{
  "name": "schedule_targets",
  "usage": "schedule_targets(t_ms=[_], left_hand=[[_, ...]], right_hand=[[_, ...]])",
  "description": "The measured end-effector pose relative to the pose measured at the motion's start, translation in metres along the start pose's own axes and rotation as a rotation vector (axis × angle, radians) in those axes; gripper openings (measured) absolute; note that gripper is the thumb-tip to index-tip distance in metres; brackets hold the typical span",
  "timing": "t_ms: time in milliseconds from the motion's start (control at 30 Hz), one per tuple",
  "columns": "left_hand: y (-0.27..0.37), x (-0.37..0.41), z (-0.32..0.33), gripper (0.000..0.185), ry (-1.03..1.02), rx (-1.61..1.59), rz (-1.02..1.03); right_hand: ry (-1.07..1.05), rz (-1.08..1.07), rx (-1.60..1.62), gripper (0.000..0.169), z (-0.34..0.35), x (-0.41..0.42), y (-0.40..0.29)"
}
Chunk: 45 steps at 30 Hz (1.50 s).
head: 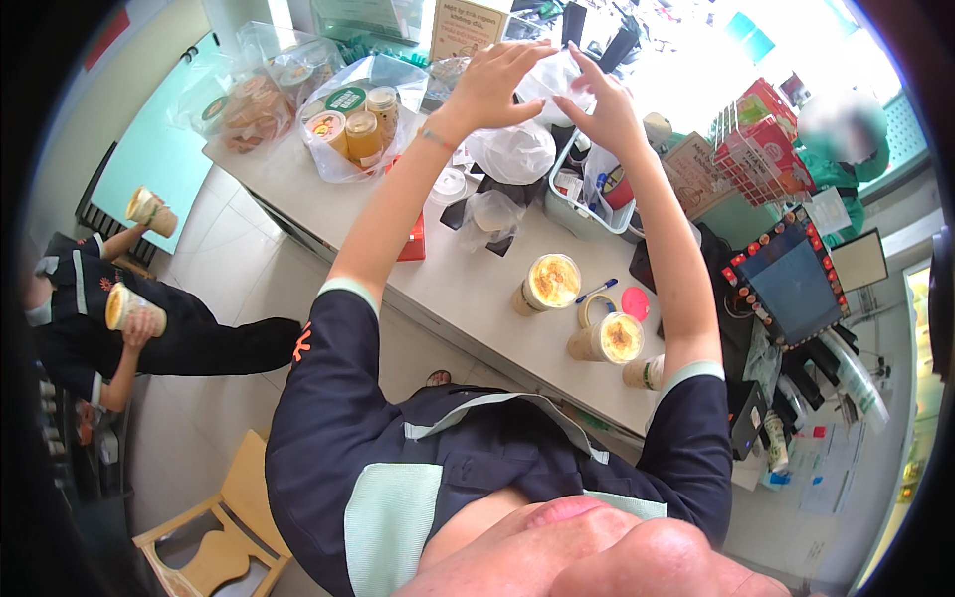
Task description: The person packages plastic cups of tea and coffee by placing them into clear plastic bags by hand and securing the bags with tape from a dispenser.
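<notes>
My left hand is raised over the far side of the counter, its fingers spread and thumb apart. Facing it, my right hand has its fingers apart too. A thin white plastic bag lies between and beyond them; whether the fingertips touch it is unclear. Just below is a bunched white plastic bag. A grey-blue plastic basket of small items stands under my right hand. Nearer me are a lidded cup of foam-topped drink, a second such cup and a third cup, partly behind my right arm.
Bagged drinks stand at the counter's left end. A blue pen and tape roll lie near the cups. A screen and wire rack are right. A co-worker holds two cups at left; a wooden chair stands below.
</notes>
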<state>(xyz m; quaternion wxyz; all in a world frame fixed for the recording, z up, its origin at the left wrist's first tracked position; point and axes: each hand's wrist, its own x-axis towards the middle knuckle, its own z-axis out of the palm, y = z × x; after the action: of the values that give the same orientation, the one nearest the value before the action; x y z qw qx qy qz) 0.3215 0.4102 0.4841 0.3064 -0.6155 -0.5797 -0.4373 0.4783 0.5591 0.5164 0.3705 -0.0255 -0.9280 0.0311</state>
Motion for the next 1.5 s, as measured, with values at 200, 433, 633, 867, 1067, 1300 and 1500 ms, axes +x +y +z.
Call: schedule_targets(t_ms=[200,433,633,867,1067,1300,1500], left_hand=[[-0.012,-0.014,0.018,0.038,-0.471,0.000,-0.021],[-0.022,-0.015,0.035,0.055,-0.166,0.340,-0.418],[-0.026,-0.013,0.071,0.049,-0.069,-0.502,-0.741],[-0.024,-0.021,0.072,0.034,0.082,-0.671,-0.789],[-0.029,-0.029,0.075,0.024,0.202,-0.707,-0.780],[-0.028,-0.028,0.061,0.019,0.371,-0.728,-0.764],[-0.038,-0.027,0.071,0.066,0.139,-0.770,-0.349]], right_hand=[[-0.199,-0.299,-0.057,0.007,0.000,-0.037,0.011],[-0.100,0.243,-0.082,0.023,0.022,-0.004,0.030],[-0.127,0.324,0.122,0.021,0.015,0.011,0.092],[-0.255,0.316,-0.408,0.022,0.022,0.037,0.066],[-0.270,0.187,-0.458,0.014,0.013,0.056,0.055],[-0.277,0.260,-0.506,0.023,-0.011,0.039,0.034],[0.018,0.317,-0.288,0.024,-0.049,0.042,0.072]])
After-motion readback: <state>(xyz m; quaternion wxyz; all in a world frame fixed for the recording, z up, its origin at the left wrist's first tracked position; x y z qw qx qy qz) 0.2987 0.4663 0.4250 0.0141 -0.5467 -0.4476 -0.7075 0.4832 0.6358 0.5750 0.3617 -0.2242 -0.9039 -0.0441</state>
